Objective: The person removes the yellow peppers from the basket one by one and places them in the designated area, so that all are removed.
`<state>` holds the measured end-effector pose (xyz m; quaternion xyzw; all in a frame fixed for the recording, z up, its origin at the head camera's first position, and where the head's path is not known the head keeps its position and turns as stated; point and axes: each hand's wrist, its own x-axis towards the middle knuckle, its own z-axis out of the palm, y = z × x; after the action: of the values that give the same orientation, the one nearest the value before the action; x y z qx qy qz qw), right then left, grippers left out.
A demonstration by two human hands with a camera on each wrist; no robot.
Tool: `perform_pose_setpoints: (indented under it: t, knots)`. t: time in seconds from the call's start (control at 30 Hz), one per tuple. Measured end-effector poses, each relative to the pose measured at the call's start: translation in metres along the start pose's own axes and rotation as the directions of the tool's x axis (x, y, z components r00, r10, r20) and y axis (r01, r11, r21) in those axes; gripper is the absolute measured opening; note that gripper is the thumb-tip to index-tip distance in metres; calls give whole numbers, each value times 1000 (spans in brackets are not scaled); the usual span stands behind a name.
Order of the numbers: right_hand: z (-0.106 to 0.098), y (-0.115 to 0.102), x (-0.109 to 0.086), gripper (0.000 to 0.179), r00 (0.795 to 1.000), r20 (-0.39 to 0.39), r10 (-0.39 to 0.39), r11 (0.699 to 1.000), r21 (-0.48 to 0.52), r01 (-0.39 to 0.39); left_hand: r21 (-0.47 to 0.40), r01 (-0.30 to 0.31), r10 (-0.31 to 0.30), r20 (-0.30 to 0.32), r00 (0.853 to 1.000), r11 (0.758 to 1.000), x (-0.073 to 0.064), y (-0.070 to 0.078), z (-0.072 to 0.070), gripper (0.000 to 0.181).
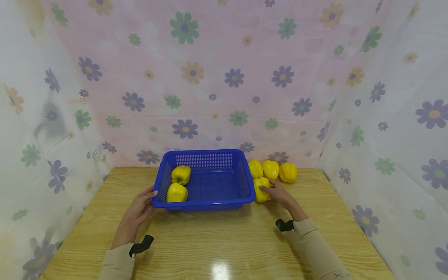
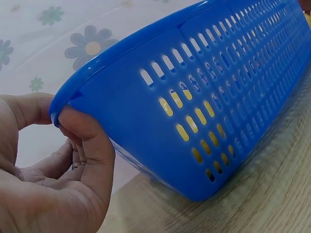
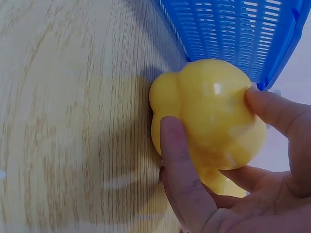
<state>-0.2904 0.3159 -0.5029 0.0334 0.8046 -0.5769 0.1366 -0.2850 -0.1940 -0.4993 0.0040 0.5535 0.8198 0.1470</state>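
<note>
A blue plastic basket with slotted walls stands on the table, two yellow bell peppers at its left end, one behind the other. My left hand pinches the basket's rim at its front left corner; the left wrist view shows thumb and finger on either side of the rim. Just outside the basket's right wall, my right hand grips another yellow bell pepper, its thumb and fingers spread around the sides. This pepper is close against the basket wall.
Three more yellow bell peppers stand in a row behind the right hand: one by the basket, one in the middle, one at the right. Flowered cloth hangs behind the wooden table and along both sides.
</note>
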Motion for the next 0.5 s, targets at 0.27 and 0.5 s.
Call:
perform_pose_setpoints:
  t: [0.27, 0.5]
  knots:
    - [-1, 1, -1, 78, 1000, -4, 6, 1000, -12, -6, -6, -5, 5, 5, 1000, 1000, 1, -1, -1, 38]
    - [-2, -3, -8, 78, 999, -32, 10, 997, -74, -13, -14, 4, -4, 3, 1000, 1000, 1, -1, -1, 36]
